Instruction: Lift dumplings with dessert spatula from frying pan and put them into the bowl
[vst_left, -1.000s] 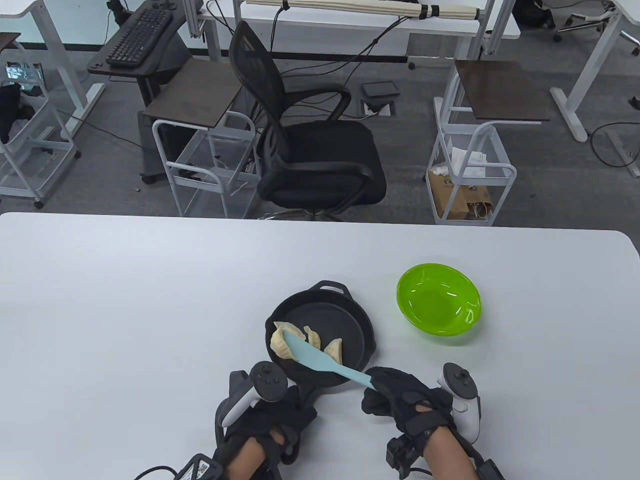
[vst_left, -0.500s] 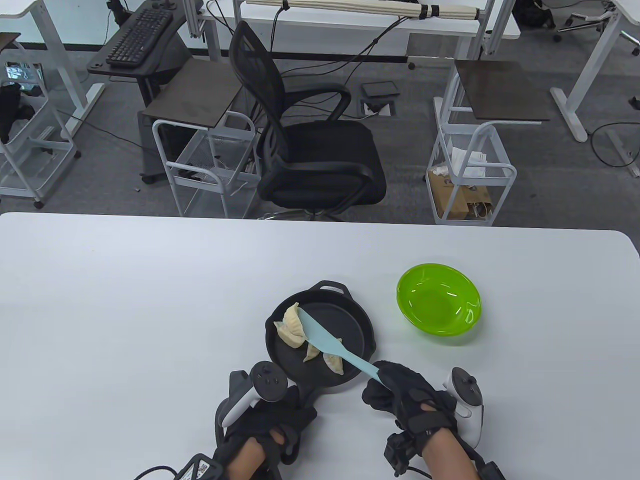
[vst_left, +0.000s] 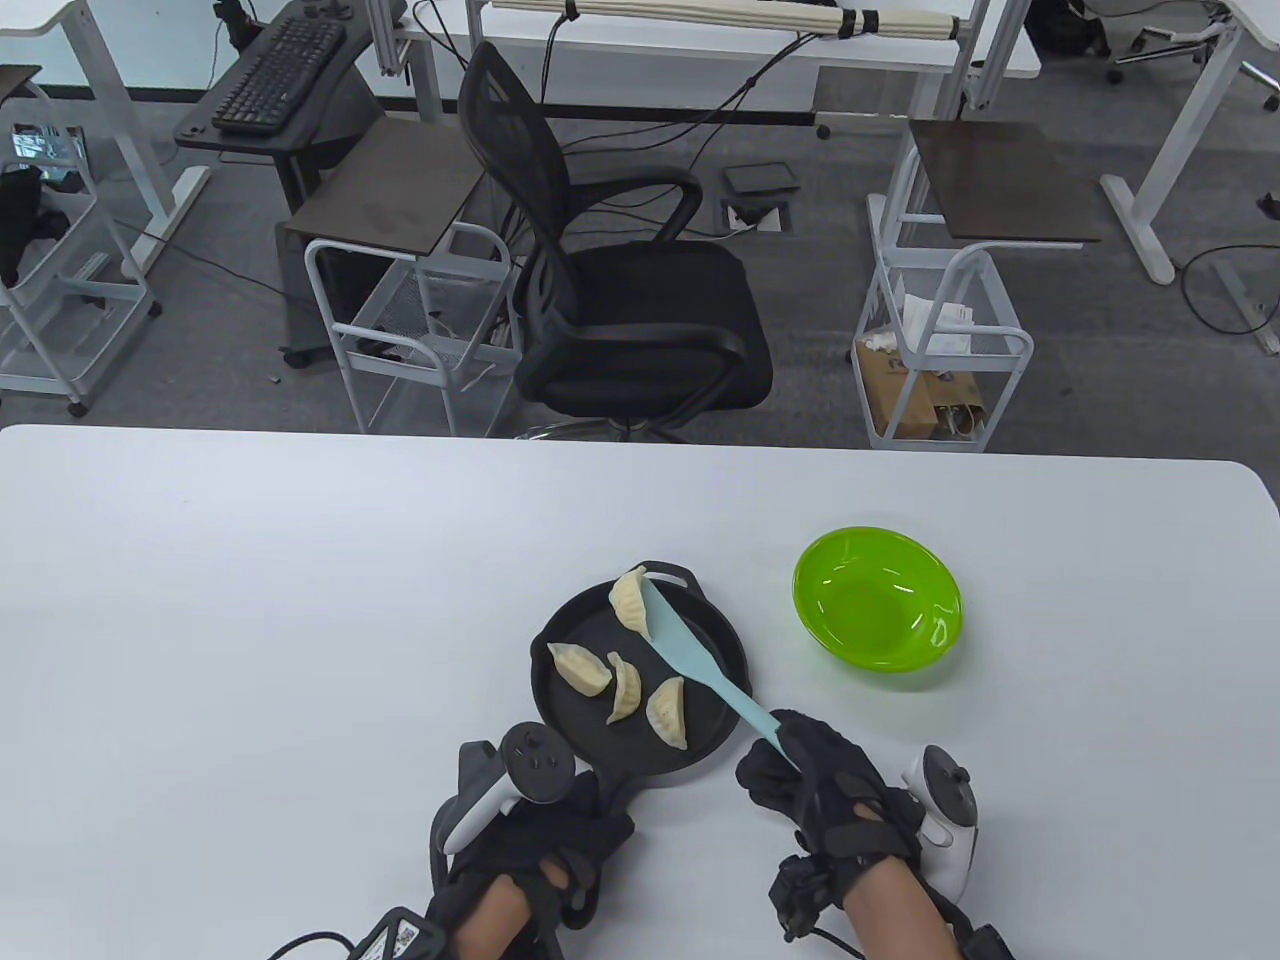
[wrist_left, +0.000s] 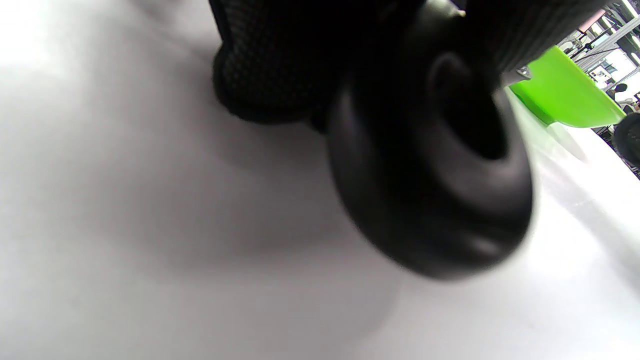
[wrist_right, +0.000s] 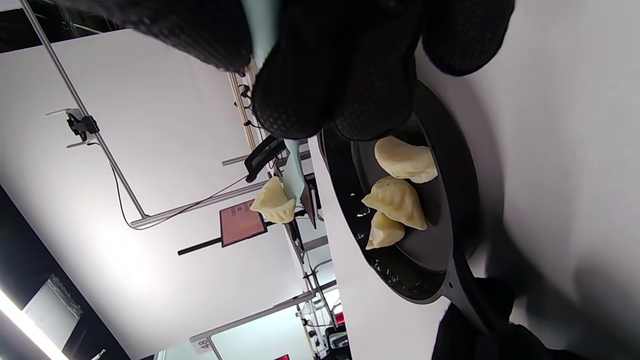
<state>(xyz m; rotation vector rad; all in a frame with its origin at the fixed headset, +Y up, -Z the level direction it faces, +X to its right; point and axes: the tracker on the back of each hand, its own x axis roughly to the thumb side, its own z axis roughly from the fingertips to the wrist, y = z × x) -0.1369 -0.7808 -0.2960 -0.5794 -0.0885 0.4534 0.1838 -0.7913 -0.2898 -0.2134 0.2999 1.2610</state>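
Observation:
A black frying pan (vst_left: 715, 640) sits near the table's front edge and holds three dumplings (vst_left: 620, 688). My right hand (vst_left: 815, 790) grips the handle of the light blue dessert spatula (vst_left: 690, 665). A fourth dumpling (vst_left: 630, 600) rides on its blade, lifted over the pan's far rim; the right wrist view shows this dumpling (wrist_right: 274, 202) raised above the pan (wrist_right: 450, 165). My left hand (vst_left: 545, 835) is curled round the pan's handle (wrist_left: 430, 165). The green bowl (vst_left: 878, 608) stands empty to the right of the pan.
The white table (vst_left: 250, 620) runs wide to the left and behind the pan. Beyond its far edge stand a black office chair (vst_left: 620, 290) and two white wire carts (vst_left: 940, 340).
The spatula has swung from the pan's left side up and toward the far rim, carrying one dumpling off the pan floor. My right hand shifted slightly right. The left hand stayed put.

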